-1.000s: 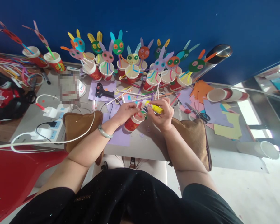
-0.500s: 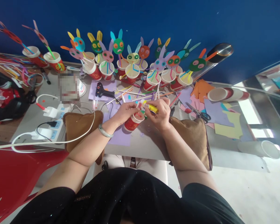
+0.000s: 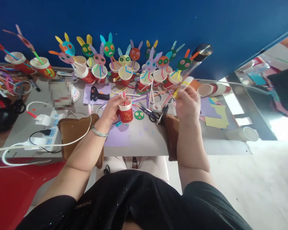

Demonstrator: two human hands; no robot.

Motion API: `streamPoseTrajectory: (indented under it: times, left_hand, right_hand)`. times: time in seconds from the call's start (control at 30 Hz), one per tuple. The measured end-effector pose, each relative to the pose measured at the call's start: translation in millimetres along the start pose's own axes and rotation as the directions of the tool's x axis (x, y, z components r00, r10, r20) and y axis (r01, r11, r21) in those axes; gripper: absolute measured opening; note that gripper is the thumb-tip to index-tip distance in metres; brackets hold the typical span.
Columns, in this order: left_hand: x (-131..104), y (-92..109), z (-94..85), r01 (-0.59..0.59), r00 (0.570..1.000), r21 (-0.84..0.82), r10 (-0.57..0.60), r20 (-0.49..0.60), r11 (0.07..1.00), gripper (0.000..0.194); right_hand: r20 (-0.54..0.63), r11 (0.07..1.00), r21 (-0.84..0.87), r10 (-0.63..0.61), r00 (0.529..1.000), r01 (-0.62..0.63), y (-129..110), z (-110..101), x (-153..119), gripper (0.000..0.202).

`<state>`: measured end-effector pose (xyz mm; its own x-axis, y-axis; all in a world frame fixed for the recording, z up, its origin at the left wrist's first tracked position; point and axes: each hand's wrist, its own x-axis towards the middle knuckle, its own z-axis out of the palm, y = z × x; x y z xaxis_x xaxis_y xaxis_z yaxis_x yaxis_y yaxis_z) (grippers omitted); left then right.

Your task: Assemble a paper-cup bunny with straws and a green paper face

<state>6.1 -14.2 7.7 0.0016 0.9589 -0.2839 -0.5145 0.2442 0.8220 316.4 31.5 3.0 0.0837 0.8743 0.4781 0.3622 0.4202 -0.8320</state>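
L hand (image 3: 114, 108), approx. ctr of frame: thumb + fingers pinching pink-red strip (image 3: 124, 95); strip rises above rim of red cup (image 3: 126, 114), cup just to frame-right of fingers. R hand (image 3: 188, 102), right of ctr: fingers closed round yellow-white tube (image 3: 184, 85), upper end protruding above fingertips. Green paper face (image 3: 139, 115) w/ 2 eyes beside cup.

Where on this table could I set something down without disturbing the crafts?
The table looks bare along its front edge, between the purple sheet and the right-hand brown cushion, nearer the edge than the green paper face. Another patch lies in front of the yellow sheet. Behind, it's crowded: scissors, tape, red cups.
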Motion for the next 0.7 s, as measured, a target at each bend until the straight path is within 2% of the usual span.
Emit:
streamPoseTrajectory:
  times: [0.07,0.13,0.2,0.27,0.33,0.43,0.53,0.63,0.7]
  left_hand:
    - [0,4,-0.6,-0.016,1.000,-0.007,0.016,-0.022,1.000,0.019]
    - [0,7,-2.0,-0.042,0.999,-0.037,0.041,-0.026,0.998,0.019]
    - [0,9,-3.3,-0.073,0.997,-0.070,0.071,-0.026,0.995,0.019]
    - [0,11,-3.6,-0.090,0.996,-0.088,0.087,-0.029,0.992,0.019]
    - [-1,11,-2.4,-0.083,0.996,-0.091,0.080,-0.027,0.992,0.017]
    - [-5,9,1.3,-0.002,0.999,-0.049,0.004,0.037,0.999,0.015]
    - [-9,1,4.6,0.105,0.979,0.013,-0.105,0.177,0.994,0.017]
    - [-7,-9,5.3,0.135,0.961,0.023,-0.137,0.241,0.991,0.024]
    - [-4,-13,4.5,0.139,0.962,0.026,-0.141,0.233,0.990,0.025]
  right_hand:
    - [0.173,0.995,-0.005,0.098,0.980,-0.099,-12,12,-24,0.036]
    - [0.327,0.981,-0.145,0.173,0.929,-0.131,-24,30,-53,0.034]
    - [0.400,0.926,-0.373,0.217,0.890,-0.059,-32,47,-79,0.029]
    - [0.476,0.823,-0.562,0.243,0.846,0.080,-37,60,-95,0.029]
    - [0.513,0.734,-0.659,0.277,0.813,0.166,-39,68,-102,0.026]
    - [0.522,0.680,-0.707,0.318,0.791,0.193,-37,71,-99,0.024]
    - [0.495,0.688,-0.702,0.288,0.820,0.183,-32,67,-95,0.031]
    - [0.397,0.757,-0.634,0.144,0.907,0.157,-26,58,-90,0.041]
    - [0.279,0.811,-0.571,0.039,0.959,0.133,-23,53,-81,0.040]
